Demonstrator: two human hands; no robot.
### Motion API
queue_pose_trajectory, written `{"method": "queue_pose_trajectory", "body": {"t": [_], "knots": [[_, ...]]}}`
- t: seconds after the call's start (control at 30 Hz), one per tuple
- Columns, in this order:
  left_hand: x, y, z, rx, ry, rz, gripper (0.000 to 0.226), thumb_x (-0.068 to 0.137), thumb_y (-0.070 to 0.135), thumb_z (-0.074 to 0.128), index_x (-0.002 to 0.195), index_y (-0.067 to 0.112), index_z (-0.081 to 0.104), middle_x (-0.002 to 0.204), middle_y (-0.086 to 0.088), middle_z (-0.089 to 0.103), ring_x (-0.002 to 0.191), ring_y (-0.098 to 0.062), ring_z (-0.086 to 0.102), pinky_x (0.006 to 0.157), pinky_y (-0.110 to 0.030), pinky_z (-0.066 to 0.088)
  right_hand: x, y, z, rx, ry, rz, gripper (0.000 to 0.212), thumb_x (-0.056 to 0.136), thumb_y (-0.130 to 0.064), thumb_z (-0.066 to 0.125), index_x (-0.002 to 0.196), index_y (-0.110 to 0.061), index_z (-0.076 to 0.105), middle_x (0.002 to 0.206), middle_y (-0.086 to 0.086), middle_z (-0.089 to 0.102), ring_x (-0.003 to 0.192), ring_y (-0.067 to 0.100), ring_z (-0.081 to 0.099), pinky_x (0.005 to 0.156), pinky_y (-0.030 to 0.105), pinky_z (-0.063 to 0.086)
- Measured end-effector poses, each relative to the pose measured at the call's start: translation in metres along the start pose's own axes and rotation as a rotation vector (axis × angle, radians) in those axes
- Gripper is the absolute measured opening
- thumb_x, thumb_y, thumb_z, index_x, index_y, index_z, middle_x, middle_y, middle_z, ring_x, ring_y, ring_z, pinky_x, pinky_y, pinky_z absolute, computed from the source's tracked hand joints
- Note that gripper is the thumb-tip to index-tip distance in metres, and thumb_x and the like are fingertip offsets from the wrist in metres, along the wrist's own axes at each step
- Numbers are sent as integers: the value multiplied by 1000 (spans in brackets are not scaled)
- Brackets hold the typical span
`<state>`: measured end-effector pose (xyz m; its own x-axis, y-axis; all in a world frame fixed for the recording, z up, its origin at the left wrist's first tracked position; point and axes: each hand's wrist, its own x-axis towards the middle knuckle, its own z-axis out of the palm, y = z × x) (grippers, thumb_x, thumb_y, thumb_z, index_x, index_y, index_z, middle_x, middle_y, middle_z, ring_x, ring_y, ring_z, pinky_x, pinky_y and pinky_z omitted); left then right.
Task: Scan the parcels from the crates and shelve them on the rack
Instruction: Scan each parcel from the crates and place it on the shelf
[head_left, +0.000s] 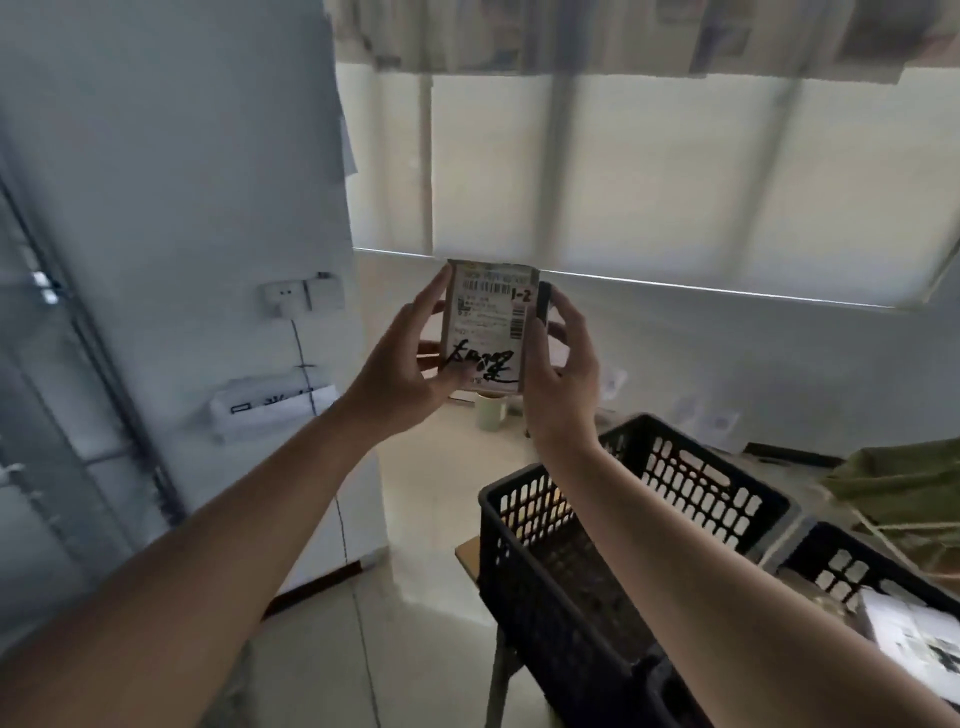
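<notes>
1. One parcel (488, 325), label with barcodes and "1-2" facing the camera, held upright in the air above the table.
2. Left hand (410, 358) and right hand (563, 374) grip its two side edges.
3. Two black crates: nearer crate (545, 561) contents unclear; right crate (852, 566) holds one white parcel (914, 639).
4. One mug (491, 410) behind.

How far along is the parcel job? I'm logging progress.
Done: the nearer black crate looks emptied. In hand: both the left hand and right hand hold up a labelled parcel. Left: shelving it, plus the parcel in the second crate.
</notes>
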<state>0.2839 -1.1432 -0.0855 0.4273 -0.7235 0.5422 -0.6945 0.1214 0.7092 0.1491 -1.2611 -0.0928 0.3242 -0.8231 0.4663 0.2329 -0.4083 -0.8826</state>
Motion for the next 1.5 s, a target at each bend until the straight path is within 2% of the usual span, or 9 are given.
{"method": "queue_pose_trajectory", "body": {"t": [0.27, 0.37, 0.5, 0.7, 0.8, 1.03, 1.27, 1.4, 1.5], "knots": [[-93, 16, -124, 187, 218, 62, 99, 93, 15, 78, 166, 36, 15, 149, 29, 30, 137, -18, 50, 90, -10, 53, -80, -54, 103, 124, -173, -84, 41, 110, -36, 58, 150, -41, 56, 134, 6, 61, 126, 23, 64, 85, 53, 64], [-136, 20, -172, 245, 255, 45, 99, 93, 11, 77, 167, 32, 15, 154, 23, 29, 136, -22, 51, 91, -13, 54, -122, -72, 145, 161, -221, -81, 41, 110, -35, 58, 150, -41, 56, 132, 4, 62, 126, 23, 64, 85, 54, 64], [-189, 28, -235, 315, 295, 1, 98, 93, 7, 76, 168, 27, 17, 154, 17, 30, 135, -16, 51, 89, -11, 54, -178, -95, 197, 194, -254, -63, 38, 109, -39, 58, 147, -44, 58, 129, 1, 65, 114, 4, 64, 85, 47, 65], [-267, 30, -325, 376, 344, -75, 98, 93, 6, 75, 168, 29, 15, 157, 20, 27, 145, -11, 41, 95, -17, 56, -258, -129, 276, 276, -390, -17, 39, 110, -36, 58, 148, -41, 57, 130, 4, 63, 122, 26, 66, 84, 52, 65], [-294, 25, -365, 437, 391, -97, 97, 94, 3, 73, 169, 20, 14, 167, 15, 16, 150, -2, 33, 101, -21, 55, -286, -144, 314, 307, -439, -1, 39, 110, -36, 58, 149, -43, 56, 130, 2, 63, 123, 26, 65, 87, 54, 63], [-331, -8, -450, 559, 499, -136, 96, 94, -2, 71, 169, 17, 14, 173, 12, 8, 159, -15, 23, 105, -34, 56, -323, -162, 414, 337, -591, 19, 40, 109, -42, 58, 148, -45, 55, 137, -5, 62, 125, 22, 65, 93, 51, 63], [-336, -63, -532, 680, 586, -189, 91, 95, -5, 70, 167, 10, 18, 175, 5, 10, 160, -3, 12, 111, -17, 44, -334, -155, 533, 420, -712, 51, 38, 108, -39, 60, 145, -44, 57, 133, -7, 66, 125, 19, 65, 98, 51, 61], [-335, -91, -569, 682, 614, -245, 87, 96, -4, 70, 166, 7, 20, 175, 0, 12, 160, -5, 15, 113, -16, 41, -337, -147, 593, 434, -765, 73, 37, 107, -33, 60, 142, -43, 57, 129, -7, 68, 121, 18, 67, 96, 51, 61], [-337, -108, -598, 691, 627, -276, 85, 99, 5, 70, 166, 6, 19, 174, 0, 11, 156, 6, 14, 114, -18, 42, -341, -148, 634, 406, -821, 86, 37, 107, -38, 60, 143, -45, 56, 133, -2, 64, 124, 17, 62, 98, 52, 60]]}}
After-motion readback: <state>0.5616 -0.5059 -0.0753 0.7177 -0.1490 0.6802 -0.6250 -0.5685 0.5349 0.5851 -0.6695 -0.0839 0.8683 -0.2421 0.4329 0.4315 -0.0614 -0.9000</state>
